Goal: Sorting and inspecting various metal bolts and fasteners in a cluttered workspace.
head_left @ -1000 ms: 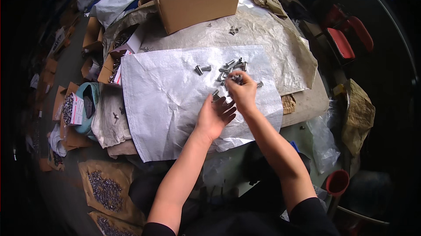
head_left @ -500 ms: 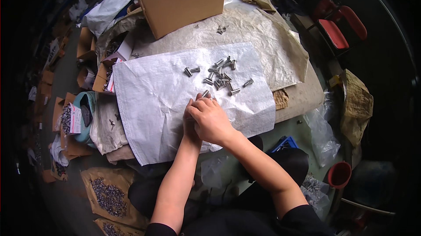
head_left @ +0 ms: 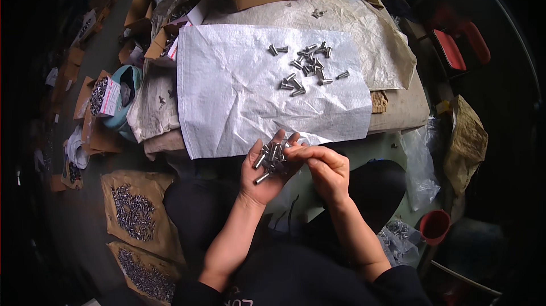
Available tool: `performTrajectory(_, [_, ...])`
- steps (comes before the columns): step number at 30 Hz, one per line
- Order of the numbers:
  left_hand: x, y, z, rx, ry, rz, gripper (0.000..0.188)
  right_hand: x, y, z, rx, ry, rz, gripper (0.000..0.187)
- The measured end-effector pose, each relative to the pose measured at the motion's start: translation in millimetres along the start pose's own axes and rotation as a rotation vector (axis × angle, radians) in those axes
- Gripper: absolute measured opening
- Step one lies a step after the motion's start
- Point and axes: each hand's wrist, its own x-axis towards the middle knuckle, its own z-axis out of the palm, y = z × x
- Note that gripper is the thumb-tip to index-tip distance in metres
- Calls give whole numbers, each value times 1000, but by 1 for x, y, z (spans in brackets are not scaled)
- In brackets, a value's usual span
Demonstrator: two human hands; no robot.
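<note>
Just below the frame's centre, the left hand cups loose metal pins in half-open fingers, where a nudge from the right hand, its bent fingers' hold unclear, could spill some.

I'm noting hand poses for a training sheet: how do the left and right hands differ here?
The left hand is palm up and spread, like a shallow cup; the right hand is partly curled, its fingers pointing across toward the left. The left hand plainly bears a pile of metal pieces; whether the right hand pinches one is too unclear to tell. Both are bare and close together at the pile.
</note>
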Motion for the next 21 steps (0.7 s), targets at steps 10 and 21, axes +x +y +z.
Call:
performTrajectory(10, [-83,-26,-8,-51,-19,2,43,-58,-23,18,-437,99,-54,17])
performTrajectory(21, [-117,-44,-7,-54,16,39,44,-110,-11,31,-565,127,82,41])
